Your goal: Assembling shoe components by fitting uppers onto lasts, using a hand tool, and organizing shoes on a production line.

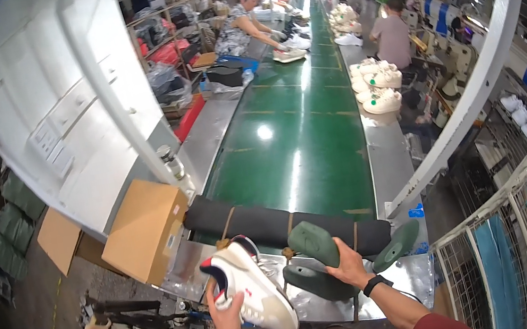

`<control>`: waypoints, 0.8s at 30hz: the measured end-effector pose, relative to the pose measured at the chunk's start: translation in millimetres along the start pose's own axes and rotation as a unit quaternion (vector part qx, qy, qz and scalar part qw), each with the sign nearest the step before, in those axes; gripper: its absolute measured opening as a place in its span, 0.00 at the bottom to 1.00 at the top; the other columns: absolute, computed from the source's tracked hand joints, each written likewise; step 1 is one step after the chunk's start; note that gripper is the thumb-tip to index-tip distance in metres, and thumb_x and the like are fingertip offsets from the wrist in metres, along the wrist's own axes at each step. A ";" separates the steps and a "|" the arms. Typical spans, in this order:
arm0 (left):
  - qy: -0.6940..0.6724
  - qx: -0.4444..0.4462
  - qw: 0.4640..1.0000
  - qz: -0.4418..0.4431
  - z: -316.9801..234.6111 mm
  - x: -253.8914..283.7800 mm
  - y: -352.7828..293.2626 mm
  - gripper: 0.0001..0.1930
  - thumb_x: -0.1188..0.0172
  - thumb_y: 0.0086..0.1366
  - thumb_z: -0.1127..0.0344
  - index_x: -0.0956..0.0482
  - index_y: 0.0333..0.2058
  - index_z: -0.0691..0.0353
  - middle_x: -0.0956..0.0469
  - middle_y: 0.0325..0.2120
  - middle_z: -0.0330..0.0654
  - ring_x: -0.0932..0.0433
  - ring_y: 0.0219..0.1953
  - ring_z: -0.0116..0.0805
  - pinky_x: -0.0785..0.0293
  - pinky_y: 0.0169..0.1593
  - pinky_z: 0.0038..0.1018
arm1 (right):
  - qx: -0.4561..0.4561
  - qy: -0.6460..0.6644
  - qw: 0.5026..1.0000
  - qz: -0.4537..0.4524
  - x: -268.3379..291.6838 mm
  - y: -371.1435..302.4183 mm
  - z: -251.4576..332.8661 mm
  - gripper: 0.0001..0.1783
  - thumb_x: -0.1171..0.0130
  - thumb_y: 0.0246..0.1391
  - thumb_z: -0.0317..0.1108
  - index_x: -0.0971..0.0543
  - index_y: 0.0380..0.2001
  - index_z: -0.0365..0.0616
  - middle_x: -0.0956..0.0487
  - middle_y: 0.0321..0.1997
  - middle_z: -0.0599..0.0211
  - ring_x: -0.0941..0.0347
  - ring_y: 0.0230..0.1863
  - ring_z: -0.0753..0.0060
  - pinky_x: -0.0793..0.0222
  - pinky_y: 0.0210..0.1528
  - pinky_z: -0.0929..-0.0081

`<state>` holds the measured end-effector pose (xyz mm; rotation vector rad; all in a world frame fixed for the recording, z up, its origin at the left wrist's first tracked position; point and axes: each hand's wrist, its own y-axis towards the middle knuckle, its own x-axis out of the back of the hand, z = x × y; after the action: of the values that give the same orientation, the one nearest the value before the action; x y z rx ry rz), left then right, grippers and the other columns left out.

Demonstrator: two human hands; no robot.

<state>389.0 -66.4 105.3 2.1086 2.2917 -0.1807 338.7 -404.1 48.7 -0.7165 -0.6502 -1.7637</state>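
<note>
My left hand [226,310] is closed on a white sneaker [257,289] with a grey-beige toe and a red and navy collar, gripping it near the heel. Part of a second shoe [245,244] with a dark collar shows behind it. In my right hand [349,264] is a green shoe last [313,243], held at the end of the conveyor. Just below it lies another green last [318,283], partly covered by my hand. One more green last [397,244] rests to the right of my wrist.
A green conveyor belt [276,155] runs away from me, with a black roller [274,222] at its near end. Cardboard box [145,231] stands left. Stacked cream shoes [378,84] line the right ledge; a wire rack [504,249] stands nearby. Co-workers are farther along.
</note>
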 end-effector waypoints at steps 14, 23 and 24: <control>0.290 0.068 0.876 0.379 101.4 -41.5 230.8 0.29 0.36 0.66 0.54 0.29 0.59 0.67 0.22 0.50 0.42 0.23 0.49 0.34 0.28 0.54 0.31 | -0.091 -0.005 0.995 -0.048 -80.1 -5.0 -52.3 0.38 0.39 0.53 0.39 0.35 0.65 0.37 0.36 0.70 0.50 0.46 0.73 0.47 0.51 0.74 0.49; 0.213 0.182 0.835 0.473 118.5 -9.0 229.2 0.32 0.43 0.71 0.56 0.40 0.68 0.64 0.28 0.59 0.43 0.28 0.56 0.33 0.32 0.58 0.31 | -0.135 -0.103 0.895 -0.411 113.1 -36.6 -30.1 0.29 0.41 0.49 0.25 0.28 0.58 0.39 0.29 0.63 0.48 0.36 0.67 0.44 0.41 0.70 0.53; 0.213 0.179 0.836 0.473 123.0 -4.1 227.5 0.32 0.43 0.71 0.56 0.40 0.68 0.64 0.28 0.59 0.43 0.28 0.56 0.33 0.32 0.58 0.31 | -0.113 -0.187 0.859 -0.462 164.0 -34.1 -23.4 0.28 0.42 0.49 0.25 0.27 0.57 0.40 0.29 0.63 0.48 0.37 0.68 0.43 0.41 0.70 0.52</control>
<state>607.9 -64.7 -32.5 3.4651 1.0687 -0.1157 262.1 -514.7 151.1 -1.0199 -1.2017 -2.6417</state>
